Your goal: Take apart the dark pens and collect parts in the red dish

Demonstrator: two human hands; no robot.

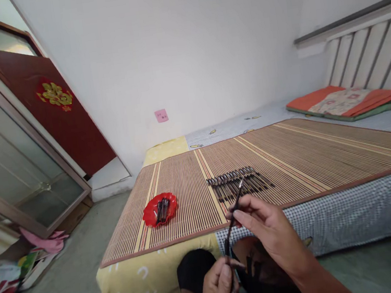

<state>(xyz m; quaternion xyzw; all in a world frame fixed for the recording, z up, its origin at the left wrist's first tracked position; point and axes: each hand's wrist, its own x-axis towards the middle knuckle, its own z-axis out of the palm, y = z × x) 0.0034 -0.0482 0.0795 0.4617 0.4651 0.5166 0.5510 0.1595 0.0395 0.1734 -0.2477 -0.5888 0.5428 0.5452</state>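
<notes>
A slim dark pen with a silvery tip slants upward between my hands, over my knees at the bed's front edge. My left hand is closed around its lower end. Higher up, my right hand pinches it below the tip between thumb and fingers. Just beyond, several similar dark pens with silvery parts lie side by side in a row on the striped bamboo mat. To their left stands a red scalloped dish holding several short dark pieces, perhaps pen parts, and something small and white.
The mat covers a bed with a yellow and checked sheet. A folded orange and green cloth lies at the far right by the white headboard rails. At left are a glass-panelled door and items on the floor.
</notes>
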